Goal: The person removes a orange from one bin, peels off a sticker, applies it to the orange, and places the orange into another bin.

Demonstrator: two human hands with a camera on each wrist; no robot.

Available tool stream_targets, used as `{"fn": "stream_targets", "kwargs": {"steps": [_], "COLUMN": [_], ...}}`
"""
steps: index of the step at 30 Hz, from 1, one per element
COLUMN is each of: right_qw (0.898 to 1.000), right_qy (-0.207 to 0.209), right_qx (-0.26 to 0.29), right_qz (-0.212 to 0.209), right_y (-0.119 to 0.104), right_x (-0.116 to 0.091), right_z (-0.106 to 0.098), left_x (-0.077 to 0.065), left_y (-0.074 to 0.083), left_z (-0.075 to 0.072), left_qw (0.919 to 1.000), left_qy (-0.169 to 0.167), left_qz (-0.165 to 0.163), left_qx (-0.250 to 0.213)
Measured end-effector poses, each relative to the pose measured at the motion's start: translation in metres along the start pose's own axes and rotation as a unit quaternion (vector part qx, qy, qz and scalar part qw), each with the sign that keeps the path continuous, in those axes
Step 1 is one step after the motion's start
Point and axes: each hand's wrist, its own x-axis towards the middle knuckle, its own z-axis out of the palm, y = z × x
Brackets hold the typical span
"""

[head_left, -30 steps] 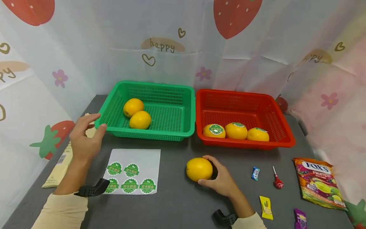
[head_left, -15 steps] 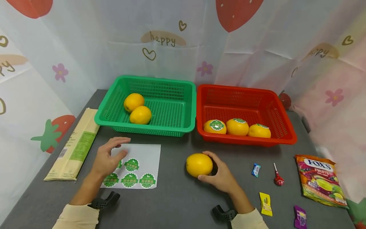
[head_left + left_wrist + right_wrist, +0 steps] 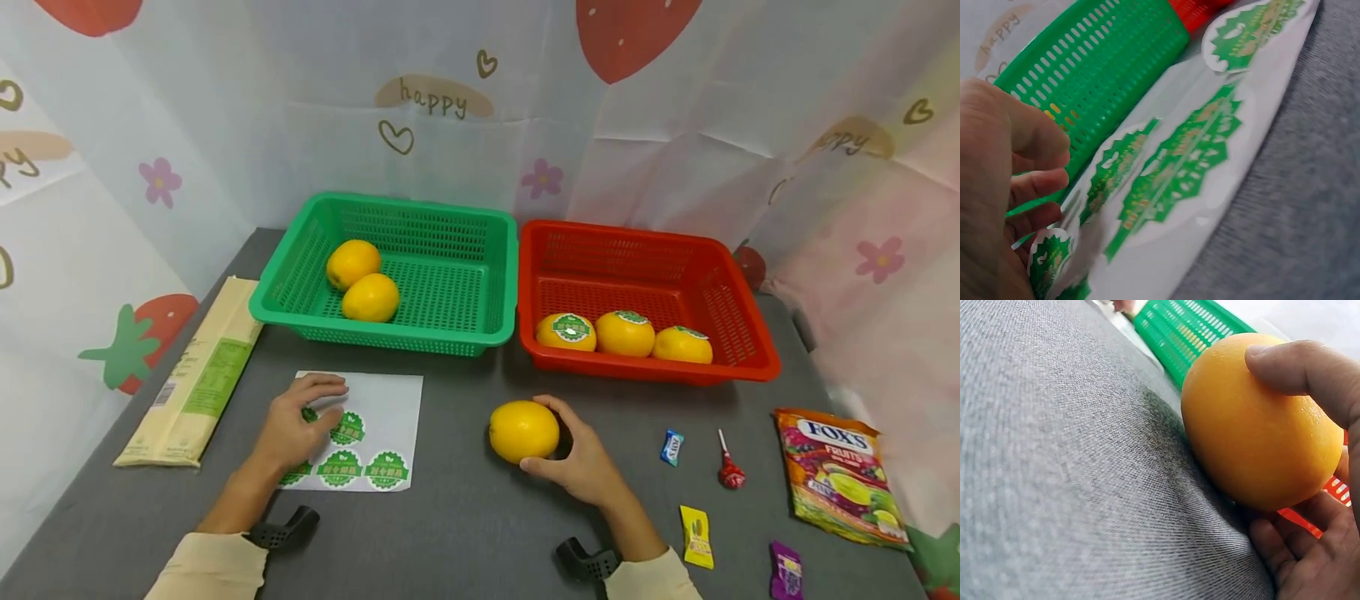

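Note:
My right hand holds an oval yellow-orange orange close on the grey table, thumb on the near side and fingers round the far side. No sticker shows on this fruit in the right wrist view. My left hand is over the left part of a white sheet of round green stickers. Its thumb and fingers are spread apart around one upper sticker, which lies near the fingertips in the left wrist view. Nothing shows pinched between them.
Behind stand a green basket with two plain oranges and a red basket with three stickered ones. A long cream packet lies left. Small candies, a lollipop and a candy bag lie right.
My left hand has come from beside the green basket and the cream packet, rightward and nearer, onto the sticker sheet. My right hand stays on the orange.

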Motion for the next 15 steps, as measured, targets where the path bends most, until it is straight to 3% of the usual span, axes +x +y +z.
{"fn": "stream_targets", "kwargs": {"steps": [6, 10, 15], "right_qw": [1.000, 1.000, 1.000], "right_qy": [0.008, 0.005, 0.000], "right_qx": [-0.005, -0.006, -0.013], "right_qz": [-0.008, 0.000, -0.003], "right_y": [0.034, 0.030, 0.006], "right_x": [0.004, 0.004, 0.001], "right_z": [0.002, 0.002, 0.001], "left_x": [0.003, 0.002, 0.001], "left_y": [-0.001, -0.001, -0.002], "left_z": [0.006, 0.007, 0.007], "left_qw": [0.9984, 0.9978, 0.9980], "left_qy": [-0.030, -0.035, -0.030], "left_qz": [0.003, 0.002, 0.001], "left_qx": [0.047, 0.056, 0.056]}}
